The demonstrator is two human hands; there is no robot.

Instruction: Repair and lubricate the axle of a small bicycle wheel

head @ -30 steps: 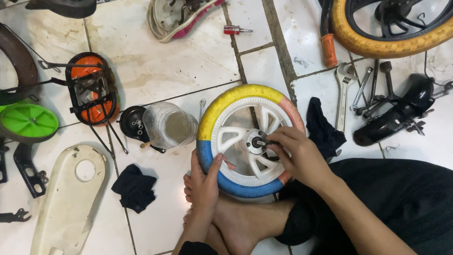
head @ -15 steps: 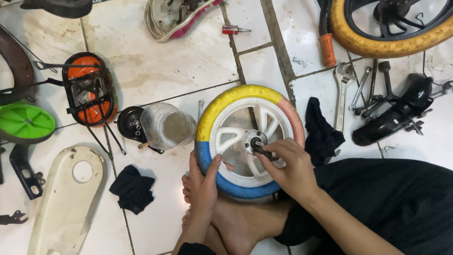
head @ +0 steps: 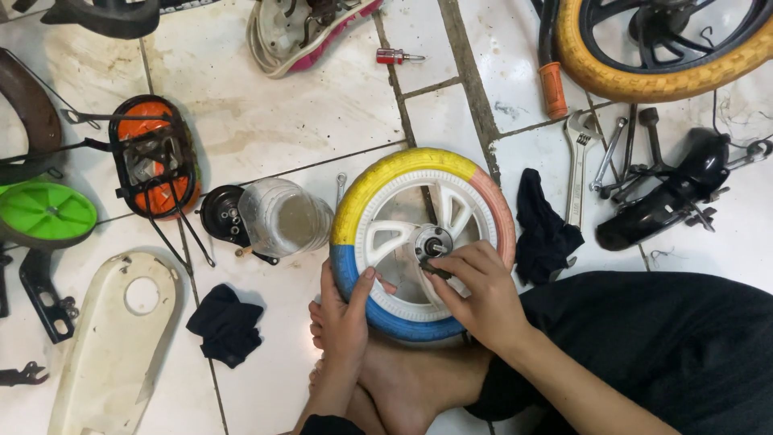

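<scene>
Wheel (head: 378, 189), small, with a yellow, blue and pink tyre and white spokes, lies flat near the middle of the tiled floor (head: 322, 97), resting partly on the person's bare feet (head: 403, 379), which seems to lift it off the tiles so it can be worked on from above. Left hand (head: 346, 318) is clamped on the blue stretch of the rim, thumb over the tyre, apparently to keep it from turning. Right hand (head: 475, 294) is closed, its fingertips pinching a small dark part at the hub (head: 431, 240); what that part is cannot be told. Just left of the wheel lies a clear plastic jar (head: 282, 216) on its side with a black lid (head: 224, 213) beside it, probably kept close for small parts. A black rag (head: 543, 225) lies just right of the wheel, and an adjustable wrench (head: 576, 165) with several spanners (head: 616, 153) beyond it, all within reach. A larger yellow-tyred wheel (head: 652, 48) sits at the far right corner, a red screwdriver (head: 396, 56) at the far edge, a green disc (head: 44, 213) at the left edge, and a cream chain cover (head: 113, 346) at the near left.
</scene>
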